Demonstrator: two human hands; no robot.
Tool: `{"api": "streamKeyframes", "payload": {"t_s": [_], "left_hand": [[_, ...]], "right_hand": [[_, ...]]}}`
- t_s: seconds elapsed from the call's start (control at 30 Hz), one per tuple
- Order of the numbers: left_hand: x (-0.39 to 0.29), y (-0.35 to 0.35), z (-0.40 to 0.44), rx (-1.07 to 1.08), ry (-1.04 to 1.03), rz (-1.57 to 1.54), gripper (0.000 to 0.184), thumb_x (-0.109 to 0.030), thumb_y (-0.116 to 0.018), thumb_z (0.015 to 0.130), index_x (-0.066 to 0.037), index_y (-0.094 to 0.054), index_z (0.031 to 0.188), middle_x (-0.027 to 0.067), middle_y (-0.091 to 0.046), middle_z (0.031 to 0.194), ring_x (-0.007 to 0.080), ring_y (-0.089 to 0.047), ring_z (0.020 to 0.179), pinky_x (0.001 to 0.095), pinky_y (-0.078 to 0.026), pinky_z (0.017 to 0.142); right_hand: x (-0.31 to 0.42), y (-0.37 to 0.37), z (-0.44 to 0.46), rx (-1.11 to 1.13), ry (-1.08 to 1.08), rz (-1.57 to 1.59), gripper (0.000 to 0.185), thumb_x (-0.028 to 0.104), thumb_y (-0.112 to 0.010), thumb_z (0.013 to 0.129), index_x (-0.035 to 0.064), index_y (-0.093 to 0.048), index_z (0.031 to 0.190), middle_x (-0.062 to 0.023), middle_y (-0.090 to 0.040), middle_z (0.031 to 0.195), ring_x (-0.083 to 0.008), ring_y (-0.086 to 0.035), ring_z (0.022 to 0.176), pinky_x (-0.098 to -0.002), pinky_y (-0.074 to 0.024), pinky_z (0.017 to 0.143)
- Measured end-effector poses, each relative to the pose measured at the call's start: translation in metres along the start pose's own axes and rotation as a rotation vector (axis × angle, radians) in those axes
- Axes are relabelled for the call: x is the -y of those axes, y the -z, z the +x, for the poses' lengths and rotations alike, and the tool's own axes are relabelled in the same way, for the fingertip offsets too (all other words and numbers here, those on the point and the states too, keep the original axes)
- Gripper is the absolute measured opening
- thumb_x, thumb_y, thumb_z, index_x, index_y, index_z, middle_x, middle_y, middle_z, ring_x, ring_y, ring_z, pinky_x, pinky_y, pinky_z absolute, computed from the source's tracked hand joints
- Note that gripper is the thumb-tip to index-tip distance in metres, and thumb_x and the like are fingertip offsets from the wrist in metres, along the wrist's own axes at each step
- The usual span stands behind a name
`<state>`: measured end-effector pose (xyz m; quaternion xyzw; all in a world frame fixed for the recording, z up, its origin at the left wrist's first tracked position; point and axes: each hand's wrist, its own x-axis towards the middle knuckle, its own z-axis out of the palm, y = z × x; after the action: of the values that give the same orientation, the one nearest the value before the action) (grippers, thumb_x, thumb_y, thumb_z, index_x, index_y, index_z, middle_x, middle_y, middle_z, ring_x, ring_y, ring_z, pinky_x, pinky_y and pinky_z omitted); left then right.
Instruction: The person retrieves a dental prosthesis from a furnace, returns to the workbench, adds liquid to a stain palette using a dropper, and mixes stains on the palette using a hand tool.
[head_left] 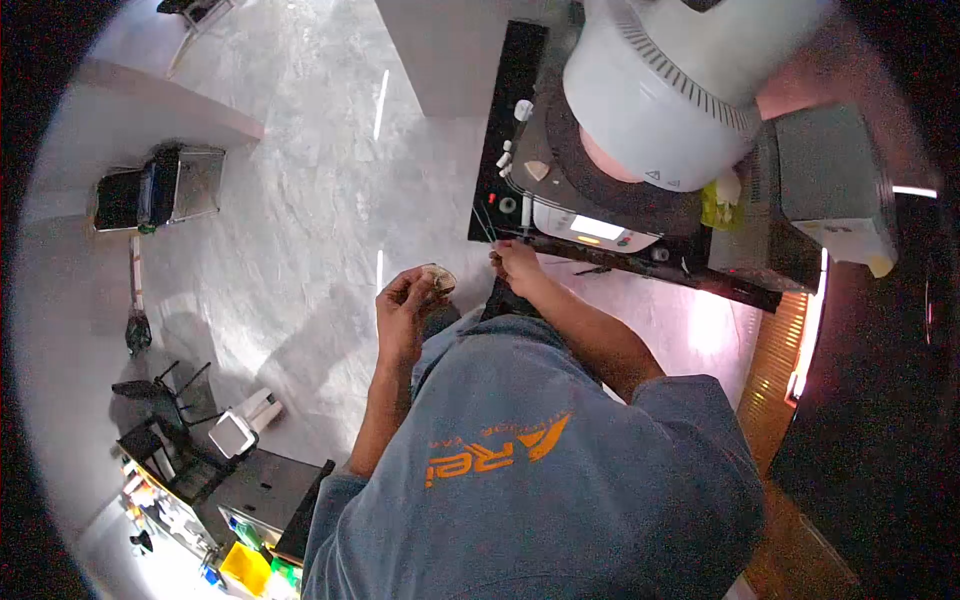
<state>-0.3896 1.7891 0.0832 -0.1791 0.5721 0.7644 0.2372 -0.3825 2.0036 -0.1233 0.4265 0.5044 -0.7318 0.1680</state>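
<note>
Left hand [402,308] part-hides pale piece [440,275]; thin tool [490,231] unclear

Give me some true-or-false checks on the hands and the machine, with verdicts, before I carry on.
1. The left hand holds a small round-edged piece. True.
2. The right hand holds a thin pronged tool. True.
3. The two hands are clasped together. False: they are apart, each holding its own item.
4. The machine's display is dark. False: it is lit bright white.
5. The lettering on the shirt is orange. True.
</note>
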Motion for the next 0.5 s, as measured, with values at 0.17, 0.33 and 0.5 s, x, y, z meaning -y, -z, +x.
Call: {"api": "streamKeyframes", "payload": {"t_s": [0.17, 0.33, 0.5], "left_hand": [[-0.024, 0.031, 0.008, 0.041, -0.057, 0.012, 0.023, -0.016, -0.067, 0.1, 0.003, -0.069, 0.114, 0.0119, -0.074, 0.101, 0.0197, -0.073, 0.09, 0.0332, -0.06, 0.079], [-0.041, 0.067, 0.016, 0.063, -0.06, 0.057, 0.025, -0.018, -0.066, 0.1, 0.003, -0.069, 0.112, 0.0133, -0.074, 0.102, 0.0244, -0.074, 0.093, 0.0369, -0.061, 0.082], [-0.051, 0.103, 0.024, 0.076, -0.038, 0.086, 0.025, -0.018, -0.065, 0.1, 0.004, -0.069, 0.113, 0.0135, -0.074, 0.103, 0.0245, -0.074, 0.093, 0.037, -0.061, 0.081]], "right_hand": [[0.001, -0.023, 0.006, -0.179, 0.111, -0.06, 0.023, 0.03, -0.064, 0.102, 0.0091, -0.064, 0.094, -0.0018, -0.066, 0.078, -0.0123, -0.062, 0.067, -0.0299, -0.046, 0.053], [-0.009, -0.029, 0.015, -0.362, 0.335, -0.237, 0.025, 0.028, -0.071, 0.096, 0.0049, -0.071, 0.087, -0.0047, -0.069, 0.076, -0.0145, -0.068, 0.067, -0.0331, -0.0516, 0.054], [-0.009, -0.035, 0.006, -0.694, 0.744, -0.621, 0.024, 0.025, -0.078, 0.088, 0.0016, -0.072, 0.084, -0.0121, -0.073, 0.078, -0.0243, -0.072, 0.072, -0.0395, -0.0549, 0.068]]}}
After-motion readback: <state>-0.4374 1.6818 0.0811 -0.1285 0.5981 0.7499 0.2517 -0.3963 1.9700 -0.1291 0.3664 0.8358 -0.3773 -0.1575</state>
